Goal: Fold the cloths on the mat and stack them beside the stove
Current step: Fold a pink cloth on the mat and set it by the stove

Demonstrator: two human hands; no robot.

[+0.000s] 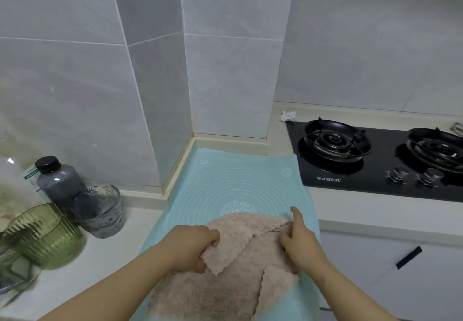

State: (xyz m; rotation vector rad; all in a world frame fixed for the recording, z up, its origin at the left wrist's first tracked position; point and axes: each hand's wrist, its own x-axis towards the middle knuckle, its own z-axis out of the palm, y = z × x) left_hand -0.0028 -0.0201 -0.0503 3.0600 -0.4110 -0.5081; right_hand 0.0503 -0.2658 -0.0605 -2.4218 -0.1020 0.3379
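Two hands hold a pink cloth point(225, 293) lying on the mat point(238, 180), which sits on the tabletop point(355, 211) just left of the stove point(375, 170). The left hand point(193, 245) grips a folded-over edge; the right hand point(300, 241) seems to pinch the opposite flap, forefinger straight.

Two hands point(193, 245) point(298, 240), one mat point(238, 178) — two burners point(335, 140) point(438, 147), two knobs point(399, 174) point(431, 176), one bottle point(60, 183).
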